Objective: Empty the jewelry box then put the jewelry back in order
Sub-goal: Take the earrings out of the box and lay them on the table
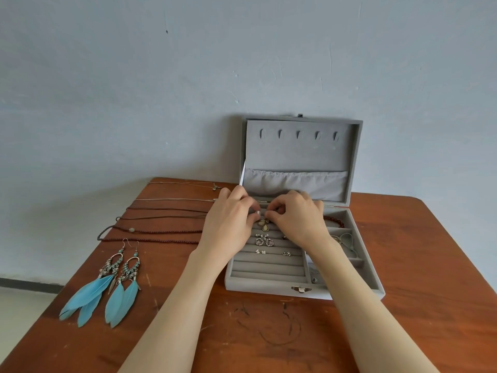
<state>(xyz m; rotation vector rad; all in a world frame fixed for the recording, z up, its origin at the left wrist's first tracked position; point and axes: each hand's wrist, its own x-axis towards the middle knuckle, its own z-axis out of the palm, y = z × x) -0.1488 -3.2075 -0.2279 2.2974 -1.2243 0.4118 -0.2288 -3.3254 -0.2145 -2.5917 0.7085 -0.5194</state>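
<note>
Over the open grey jewelry box [304,288] at the surface's far edge, fingers of the left hand [228,224] and right hand [298,219] pinch a pearl-drop earring [265,226] above the ring rolls; two blue feather earrings [107,289] lie left.

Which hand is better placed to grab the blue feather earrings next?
Left. The left hand is nearer the feather earrings lying left of the jewelry box; the right hand would cross over.

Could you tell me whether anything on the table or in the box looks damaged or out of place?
Only the wooden table: dark scratches mar its surface just in front of the jewelry box. Nothing looks spilled, and the feather earrings lie neatly side by side.
</note>
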